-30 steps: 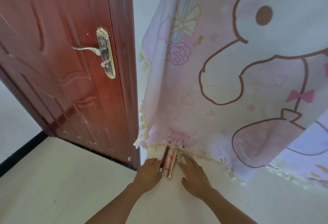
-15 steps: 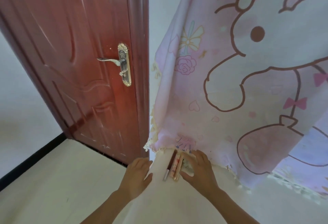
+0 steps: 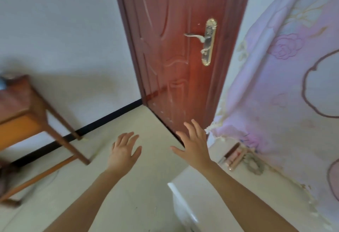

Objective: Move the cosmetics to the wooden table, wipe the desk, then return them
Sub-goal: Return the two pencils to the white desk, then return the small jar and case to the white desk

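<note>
Several slim cosmetic tubes [image 3: 234, 155], brown, pink and gold, lie side by side at the far corner of the white desk [image 3: 211, 186], close under the hanging pink cartoon cloth [image 3: 286, 92]. My right hand [image 3: 194, 145] hovers open to the left of them, fingers spread, not touching them. My left hand [image 3: 123, 150] is open too, out over the floor beyond the desk edge. The wooden table [image 3: 27, 114] stands at the left edge of the head view; a blue thing on its top is mostly cut off.
A red-brown door [image 3: 179, 57] with a brass handle [image 3: 205, 40] stands straight ahead. A coiled pale item [image 3: 254, 164] lies on the desk beside the tubes. The floor is pale tile with a black baseboard [image 3: 110, 118] along the white wall.
Both hands have let go of the tubes and lifted away to the left, fingers spread. The view has swung left, so the wooden table has come into sight.
</note>
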Demonstrator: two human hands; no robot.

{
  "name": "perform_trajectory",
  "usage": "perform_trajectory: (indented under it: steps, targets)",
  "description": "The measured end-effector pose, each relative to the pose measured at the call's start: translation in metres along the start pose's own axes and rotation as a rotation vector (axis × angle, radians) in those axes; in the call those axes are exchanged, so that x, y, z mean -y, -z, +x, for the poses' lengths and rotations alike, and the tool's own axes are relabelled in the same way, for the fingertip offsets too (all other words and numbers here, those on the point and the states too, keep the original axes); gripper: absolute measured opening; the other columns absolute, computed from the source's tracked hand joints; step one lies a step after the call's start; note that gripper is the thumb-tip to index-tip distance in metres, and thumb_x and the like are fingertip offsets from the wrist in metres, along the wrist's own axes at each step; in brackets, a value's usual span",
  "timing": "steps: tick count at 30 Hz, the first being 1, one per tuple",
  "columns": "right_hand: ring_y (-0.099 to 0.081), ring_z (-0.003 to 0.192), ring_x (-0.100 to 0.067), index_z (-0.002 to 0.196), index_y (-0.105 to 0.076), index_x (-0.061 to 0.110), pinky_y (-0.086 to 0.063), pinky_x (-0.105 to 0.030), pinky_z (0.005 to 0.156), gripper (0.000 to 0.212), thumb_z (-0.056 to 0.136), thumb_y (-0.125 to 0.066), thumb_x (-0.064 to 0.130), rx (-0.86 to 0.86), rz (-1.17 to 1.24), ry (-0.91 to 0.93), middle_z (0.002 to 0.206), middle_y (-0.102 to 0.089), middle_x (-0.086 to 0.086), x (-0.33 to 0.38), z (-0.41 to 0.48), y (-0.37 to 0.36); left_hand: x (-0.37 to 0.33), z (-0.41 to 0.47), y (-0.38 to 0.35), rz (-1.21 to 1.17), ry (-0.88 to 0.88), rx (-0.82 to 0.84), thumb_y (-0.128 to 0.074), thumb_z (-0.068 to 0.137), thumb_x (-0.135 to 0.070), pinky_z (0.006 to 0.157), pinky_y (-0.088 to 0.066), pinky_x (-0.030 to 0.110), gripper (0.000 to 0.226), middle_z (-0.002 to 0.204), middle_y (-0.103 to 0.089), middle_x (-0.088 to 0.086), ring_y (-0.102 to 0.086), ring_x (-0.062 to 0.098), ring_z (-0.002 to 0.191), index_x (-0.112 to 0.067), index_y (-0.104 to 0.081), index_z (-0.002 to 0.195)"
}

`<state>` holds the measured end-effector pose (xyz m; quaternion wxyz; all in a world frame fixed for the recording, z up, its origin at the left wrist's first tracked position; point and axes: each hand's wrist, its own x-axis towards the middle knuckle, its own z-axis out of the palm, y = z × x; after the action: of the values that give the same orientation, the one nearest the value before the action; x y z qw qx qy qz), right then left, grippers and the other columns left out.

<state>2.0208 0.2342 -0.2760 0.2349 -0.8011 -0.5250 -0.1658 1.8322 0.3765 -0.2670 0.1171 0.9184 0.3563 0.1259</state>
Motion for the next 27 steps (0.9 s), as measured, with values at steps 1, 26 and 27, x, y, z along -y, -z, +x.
perform_trajectory:
  steps: [1, 26, 27]
  targets:
    - [-0.044, 0.119, -0.035, 0.088, -0.071, 0.013, -0.045, -0.053, 0.086, 0.050, 0.053, -0.083, 0.046, 0.003, 0.014, 0.032, 0.110, -0.064, -0.018, 0.012, 0.005, -0.002, 0.010, -0.007, 0.007, 0.008, 0.033, -0.013, -0.048, 0.092, -0.033, 0.109, -0.022, 0.039, 0.045, 0.142, -0.041, 0.004, -0.028, 0.023, 0.135, -0.015, -0.045, 0.133]
    - [-0.059, 0.109, -0.037, 0.089, -0.070, 0.014, -0.049, -0.051, 0.083, 0.045, 0.060, -0.080, 0.046, -0.063, 0.093, 0.570, 0.107, -0.066, -0.016, 0.462, 0.041, -0.007, 0.339, -0.258, 0.253, 0.017, 0.445, -0.488, -0.053, 0.090, -0.029, 0.104, -0.030, 0.047, 0.042, 0.139, -0.045, 0.008, -0.031, 0.028, 0.130, -0.013, -0.049, 0.129]
    - [-0.058, 0.110, -0.037, 0.091, -0.070, 0.014, -0.048, -0.052, 0.084, 0.044, 0.061, -0.080, 0.046, -0.060, 0.111, 0.590, 0.109, -0.066, -0.016, 0.480, 0.043, -0.009, 0.350, -0.268, 0.260, 0.032, 0.459, -0.502, -0.052, 0.090, -0.029, 0.104, -0.029, 0.046, 0.042, 0.139, -0.045, 0.008, -0.031, 0.027, 0.131, -0.013, -0.049, 0.129]
